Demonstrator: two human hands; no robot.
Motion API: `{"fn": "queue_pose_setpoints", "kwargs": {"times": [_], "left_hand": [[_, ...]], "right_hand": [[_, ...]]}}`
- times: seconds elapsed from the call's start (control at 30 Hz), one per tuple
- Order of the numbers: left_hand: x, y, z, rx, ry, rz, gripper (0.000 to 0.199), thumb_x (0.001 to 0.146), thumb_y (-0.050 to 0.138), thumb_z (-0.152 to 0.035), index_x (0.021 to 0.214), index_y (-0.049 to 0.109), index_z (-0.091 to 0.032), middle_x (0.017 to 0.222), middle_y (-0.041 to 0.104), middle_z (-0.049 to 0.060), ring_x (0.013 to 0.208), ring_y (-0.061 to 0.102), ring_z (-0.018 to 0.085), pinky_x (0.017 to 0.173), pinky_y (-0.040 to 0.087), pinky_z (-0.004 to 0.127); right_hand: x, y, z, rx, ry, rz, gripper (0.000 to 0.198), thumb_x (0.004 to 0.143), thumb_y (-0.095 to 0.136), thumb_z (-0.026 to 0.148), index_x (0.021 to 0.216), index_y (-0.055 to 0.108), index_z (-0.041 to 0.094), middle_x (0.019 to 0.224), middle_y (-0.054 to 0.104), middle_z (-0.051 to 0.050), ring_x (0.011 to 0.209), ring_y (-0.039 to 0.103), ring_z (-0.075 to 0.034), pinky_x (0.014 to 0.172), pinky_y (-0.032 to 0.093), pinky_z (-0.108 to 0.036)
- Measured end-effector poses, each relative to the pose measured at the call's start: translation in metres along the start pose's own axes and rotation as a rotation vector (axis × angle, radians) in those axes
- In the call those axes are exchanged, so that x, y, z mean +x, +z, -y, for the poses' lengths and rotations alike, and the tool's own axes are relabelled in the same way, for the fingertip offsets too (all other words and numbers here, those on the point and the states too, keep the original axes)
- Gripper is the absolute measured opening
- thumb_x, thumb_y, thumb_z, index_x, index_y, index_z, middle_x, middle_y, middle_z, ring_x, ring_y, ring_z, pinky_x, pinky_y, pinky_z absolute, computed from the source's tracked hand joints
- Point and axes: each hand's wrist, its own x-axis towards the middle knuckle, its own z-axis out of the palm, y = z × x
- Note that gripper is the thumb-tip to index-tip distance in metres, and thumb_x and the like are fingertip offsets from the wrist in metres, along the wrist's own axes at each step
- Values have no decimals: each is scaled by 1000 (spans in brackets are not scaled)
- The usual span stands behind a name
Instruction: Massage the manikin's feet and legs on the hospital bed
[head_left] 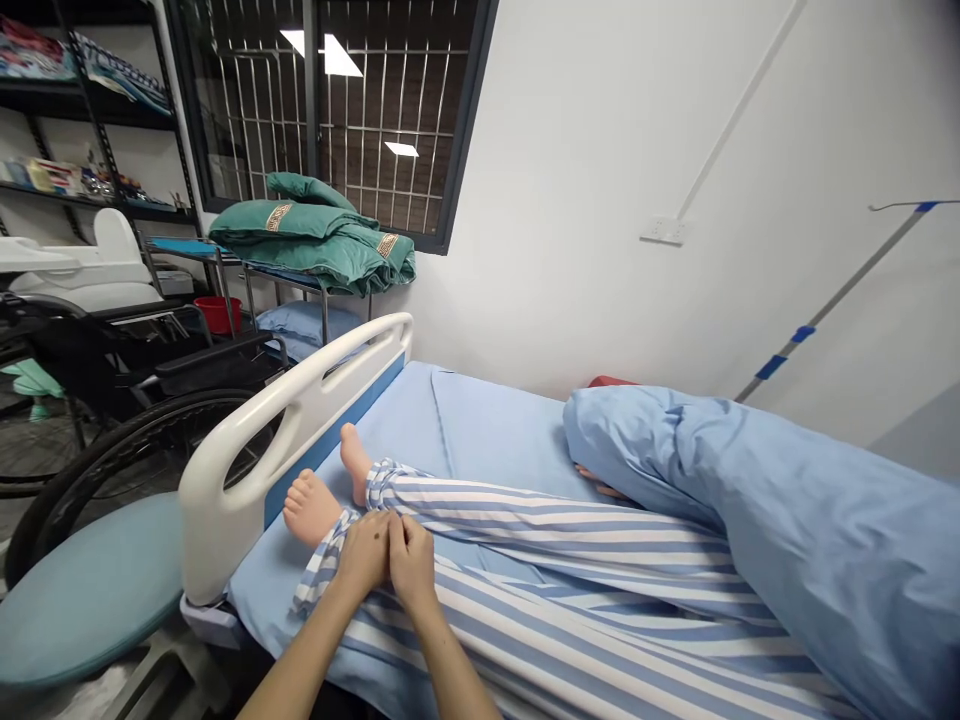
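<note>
My left hand [367, 550] and my right hand [412, 562] sit side by side on the nearer lower leg of a manikin-like figure lying on the bed. Both are closed, knuckles up, on the blue-and-white striped trousers [525, 610], just above the ankle; the fingertips are hidden. Beyond the cuff, the near bare foot [311, 508] points up and toward the footboard. The other bare foot [355, 462] lies farther off, its leg stretched straight. A light blue quilt [810, 510] is bunched over the upper legs, and some fingers [602, 484] show under its edge.
At the bed's foot rises a white footboard [300, 375]. Left of it stand a wheelchair [150, 370] and an oval grey-green tabletop [97, 590]. Folded green bedding [322, 235] is piled by the window. A pole [847, 290] leans across the view at right.
</note>
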Motion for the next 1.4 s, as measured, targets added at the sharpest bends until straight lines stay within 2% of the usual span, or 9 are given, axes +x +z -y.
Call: {"fn": "queue_pose_setpoints", "kwargs": {"times": [0.23,0.43,0.57,0.67,0.77,0.93,1.07,1.23,1.4], "left_hand": [[-2,0,2,-93,-30,-23,24,80,36,-15,93,56,-17,100,62,11,96,54,21,85,39,33],[8,-22,-20,-532,-279,-291,32,87,27,-35,68,46,-19,61,54,1,61,52,13,60,40,24],[10,-15,-34,-736,-386,-360,39,87,23,-40,60,43,-19,56,51,1,54,48,12,53,39,22],[4,5,-30,-570,-384,-333,34,85,29,-35,74,55,-17,76,64,7,69,55,16,65,42,26],[1,18,-21,-379,-337,-270,30,85,32,-30,89,59,-18,95,65,9,84,58,19,77,41,29],[4,12,-18,-214,-339,-186,33,88,29,-28,91,60,-18,88,67,8,82,59,19,74,39,27],[3,6,-23,-113,-318,-173,30,88,31,-26,88,61,-19,86,67,7,78,59,18,69,36,25],[2,9,-26,-80,-302,-181,31,89,33,-31,79,60,-21,73,66,3,71,59,16,62,32,23],[1,10,-28,-105,-298,-181,28,88,34,-31,88,61,-22,81,67,3,76,60,17,64,33,24]], "right_hand": [[1,4,-6,21,3,-54,38,85,38,38,52,44,19,50,49,2,49,41,-12,50,24,-24],[7,4,-12,188,56,-73,39,85,35,40,53,43,18,50,46,3,52,38,-11,50,27,-23],[8,2,-13,267,102,-76,40,85,34,43,54,41,18,52,44,3,53,37,-11,50,27,-23],[8,4,-15,271,119,-94,38,84,37,43,55,42,18,52,45,3,53,38,-11,51,28,-23],[7,7,-15,229,120,-120,38,84,38,42,55,42,18,52,46,3,53,39,-11,51,28,-23],[11,13,-13,151,157,-154,38,84,35,39,54,42,18,51,48,2,52,40,-11,50,28,-23],[15,-2,-6,106,112,-106,37,83,36,37,52,43,18,49,47,2,50,40,-11,49,26,-23],[12,-28,-8,-2,2,-102,39,84,37,37,51,42,17,48,45,3,49,38,-9,48,23,-22],[-1,-24,-21,-165,-3,-65,39,87,34,36,56,51,18,52,54,-1,50,44,-12,50,21,-25]]}}
